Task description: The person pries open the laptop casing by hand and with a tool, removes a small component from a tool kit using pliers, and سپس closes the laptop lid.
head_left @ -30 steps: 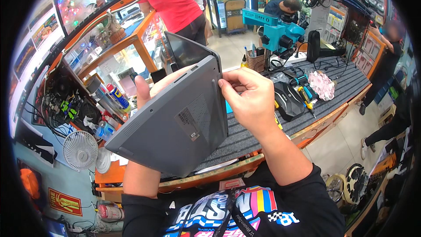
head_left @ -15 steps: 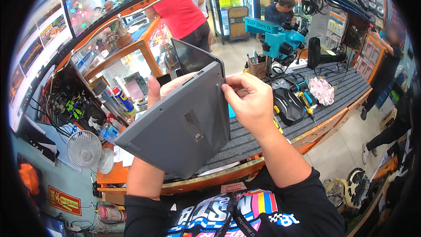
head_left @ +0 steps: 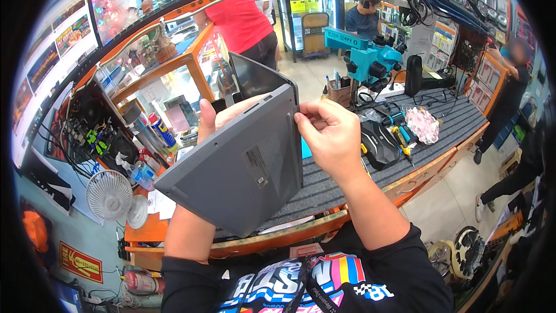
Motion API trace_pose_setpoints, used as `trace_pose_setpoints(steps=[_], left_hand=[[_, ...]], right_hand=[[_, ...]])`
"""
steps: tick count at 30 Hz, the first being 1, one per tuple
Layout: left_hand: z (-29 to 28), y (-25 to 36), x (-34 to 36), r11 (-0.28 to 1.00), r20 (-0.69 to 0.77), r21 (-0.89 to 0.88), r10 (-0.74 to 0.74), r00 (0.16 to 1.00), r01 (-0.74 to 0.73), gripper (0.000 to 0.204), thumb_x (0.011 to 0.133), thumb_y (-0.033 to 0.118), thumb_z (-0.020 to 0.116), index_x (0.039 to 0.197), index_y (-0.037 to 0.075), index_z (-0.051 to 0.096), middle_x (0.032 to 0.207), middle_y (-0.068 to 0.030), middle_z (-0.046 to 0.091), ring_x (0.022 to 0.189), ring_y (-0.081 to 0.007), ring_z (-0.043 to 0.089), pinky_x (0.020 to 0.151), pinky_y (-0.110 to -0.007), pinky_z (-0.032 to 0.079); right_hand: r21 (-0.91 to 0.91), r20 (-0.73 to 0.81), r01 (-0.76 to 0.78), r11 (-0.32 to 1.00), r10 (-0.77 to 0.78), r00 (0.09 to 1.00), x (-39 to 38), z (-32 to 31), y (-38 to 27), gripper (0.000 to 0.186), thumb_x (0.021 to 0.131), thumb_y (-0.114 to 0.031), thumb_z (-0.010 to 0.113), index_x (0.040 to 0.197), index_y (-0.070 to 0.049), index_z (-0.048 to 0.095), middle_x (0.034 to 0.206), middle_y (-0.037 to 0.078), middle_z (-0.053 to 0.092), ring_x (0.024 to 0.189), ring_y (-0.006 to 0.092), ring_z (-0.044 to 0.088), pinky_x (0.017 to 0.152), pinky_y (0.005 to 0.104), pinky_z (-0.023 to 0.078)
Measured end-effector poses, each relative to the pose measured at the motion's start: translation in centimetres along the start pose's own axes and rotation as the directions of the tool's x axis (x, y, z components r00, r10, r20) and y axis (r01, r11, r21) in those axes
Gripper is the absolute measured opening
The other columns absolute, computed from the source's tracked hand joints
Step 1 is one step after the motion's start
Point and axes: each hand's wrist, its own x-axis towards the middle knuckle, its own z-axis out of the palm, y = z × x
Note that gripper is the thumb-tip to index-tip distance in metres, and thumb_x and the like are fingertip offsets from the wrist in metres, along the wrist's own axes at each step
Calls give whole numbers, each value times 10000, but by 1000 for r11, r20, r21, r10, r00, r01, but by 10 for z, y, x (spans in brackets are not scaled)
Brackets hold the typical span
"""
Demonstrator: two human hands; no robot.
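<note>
Grey laptop (head_left: 243, 162): in the middle of the frame, held up and tilted, with its bottom facing us. Its dark screen (head_left: 258, 75) peeks out behind the top edge.
Left hand (head_left: 225, 115): behind the laptop. Its thumb sticks up, apart from the laptop. The other fingers are mostly hidden, so I cannot tell how far they bend or how they hold.
Right hand (head_left: 333, 136): at the laptop's right edge, fingers curled in. The thumb and pointing finger are close together and pinch that edge.
Striped mat (head_left: 327, 197): grey, under the laptop and out to the right of the frame.
Tools on the mat: a yellow screwdriver (head_left: 403, 141) near a crumpled pink bundle (head_left: 423, 126), at right.
Blue microscope (head_left: 370, 61): upper right, near a pen basket (head_left: 339, 94).
White fan (head_left: 109, 195): lower left.
</note>
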Motion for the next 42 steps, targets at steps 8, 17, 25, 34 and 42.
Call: trace_pose_setpoints(steps=[8, 17, 25, 34, 42], left_hand=[[-1, -1, 1, 1000, 39, -10, 6, 999, -5, 1261, 966, 973, 439, 1611, -109, 499, 1500, -213, 685, 1330, -242, 693, 1141, -379, 565], [-11, -2, 3, 999, 64, -45, 4, 998, -1, 1201, 976, 942, 486, 1594, -86, 536, 1461, -181, 710, 1321, -220, 696, 1126, -358, 571], [-24, -12, 8, 977, 125, -213, 11, 992, 16, 1015, 1075, 828, 455, 1561, -53, 588, 1438, -158, 732, 1316, -211, 704, 1147, -374, 564], [-95, 5, -12, 851, 37, 273, 458, 888, -450, 354, 1106, 91, 588, 1418, -45, 686, 1395, -212, 762, 1259, -272, 764, 1119, -421, 591], [-177, 29, -49, 617, -8, 96, 785, 619, -781, 243, 1127, 38, 369, 1056, 17, 600, 1284, -307, 728, 1140, -437, 760, 1064, -538, 589]], right_hand=[[17, -45, -1, 1000, 1, 999, -1, 4, 0, 116, 928, -3, 800, 1020, 67, 792, 903, 125, 773, 787, 198, 773, 714, 323, 616], [11, -48, -6, 1000, 7, 999, -3, 7, -1, 108, 982, 10, 800, 1067, 77, 796, 953, 66, 776, 828, 100, 747, 730, 257, 611], [-18, -51, -56, 998, 55, 997, -9, 10, 3, 141, 1025, 1, 778, 1156, 54, 787, 1027, 73, 792, 903, 82, 740, 716, 238, 619], [-256, 82, -316, 914, 346, 935, -147, -14, 116, 286, 1093, -80, 731, 1345, 52, 698, 1061, 47, 743, 835, 94, 673, 775, 251, 564], [-575, 306, 21, 818, 191, 933, -163, 6, 106, 341, 995, -134, 788, 1298, -1, 704, 1188, 172, 715, 1119, 394, 673, 1022, 471, 544]])
